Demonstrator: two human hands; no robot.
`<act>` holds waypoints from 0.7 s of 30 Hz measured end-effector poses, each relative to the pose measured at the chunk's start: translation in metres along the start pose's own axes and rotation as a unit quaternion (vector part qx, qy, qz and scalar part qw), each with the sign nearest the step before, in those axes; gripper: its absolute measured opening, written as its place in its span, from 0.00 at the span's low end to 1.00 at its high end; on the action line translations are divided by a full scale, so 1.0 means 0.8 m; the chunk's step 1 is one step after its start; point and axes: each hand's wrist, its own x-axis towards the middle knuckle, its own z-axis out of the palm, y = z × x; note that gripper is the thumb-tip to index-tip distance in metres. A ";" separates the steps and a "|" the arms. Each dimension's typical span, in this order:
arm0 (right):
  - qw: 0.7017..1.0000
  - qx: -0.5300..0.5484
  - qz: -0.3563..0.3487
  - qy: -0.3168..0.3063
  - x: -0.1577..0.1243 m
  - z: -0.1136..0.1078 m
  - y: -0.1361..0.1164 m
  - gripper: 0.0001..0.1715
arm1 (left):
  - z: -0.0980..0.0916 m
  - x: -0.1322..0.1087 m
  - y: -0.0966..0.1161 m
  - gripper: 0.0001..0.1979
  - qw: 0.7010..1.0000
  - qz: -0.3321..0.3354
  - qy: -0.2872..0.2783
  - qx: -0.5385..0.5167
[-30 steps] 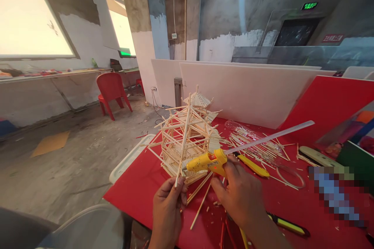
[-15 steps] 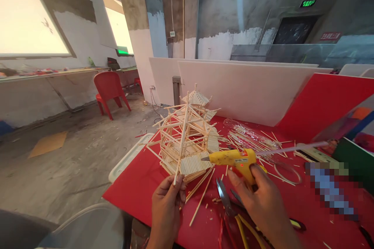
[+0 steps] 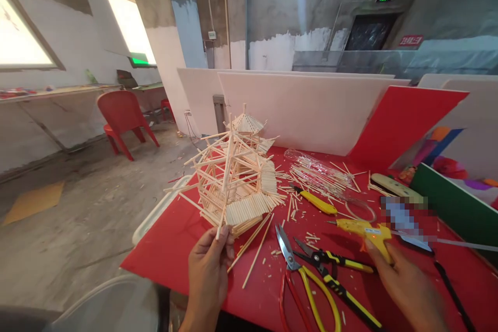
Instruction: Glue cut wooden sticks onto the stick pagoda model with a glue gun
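Note:
A model pavilion (image 3: pixel 245 207) built of thin wooden sticks stands on the red tabletop (image 3: pixel 171 249), its front roof an open frame. My left hand (image 3: pixel 210 259) is closed, pinching the lower end of a long wooden stick (image 3: pixel 227 176) that slants up along the near side of the frame. Off to the right, my right hand (image 3: pixel 404 280) grips the handle of a yellow hot glue gun (image 3: pixel 365 231). Its nozzle points left, away from the model, and a clear glue stick (image 3: pixel 459 243) sticks out of its back. A small orange light glows on the gun.
Between the hands lie red-and-yellow-handled shears (image 3: pixel 290 264) and black-and-yellow cutters (image 3: pixel 330 270). Behind them are a yellow utility knife (image 3: pixel 317 201) and loose sticks in a plastic bag (image 3: pixel 319 171). White boards (image 3: pixel 295 109) stand at the back; a grey bin (image 3: pixel 116 306) is lower left.
My right hand has carried the glue gun right and down, away from the model, uncovering the cutters and utility knife. My left hand keeps its pinch on the stick. The view has shifted right.

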 end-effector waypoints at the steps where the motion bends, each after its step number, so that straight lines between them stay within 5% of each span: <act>1: 1.000 0.001 0.003 -0.012 0.001 0.007 0.003 0.47 | 0.000 0.000 0.000 0.15 1.000 0.001 -0.001 0.001; 9: 0.995 -0.029 -0.095 -0.017 0.008 0.045 -0.008 0.39 | 0.000 -0.001 -0.002 0.14 1.000 0.015 0.001 0.006; 14: 0.944 -0.171 -0.219 0.180 -0.009 0.011 -0.046 0.35 | -0.001 -0.001 -0.003 0.14 1.000 0.011 -0.004 0.004; 18: 0.913 0.058 -0.367 0.170 -0.050 -0.004 -0.115 0.23 | 0.000 -0.003 -0.002 0.14 1.000 0.009 0.003 0.003; 21: 0.866 0.214 -0.446 0.071 -0.093 -0.003 -0.178 0.14 | 0.001 -0.002 -0.002 0.14 1.000 0.005 0.010 -0.002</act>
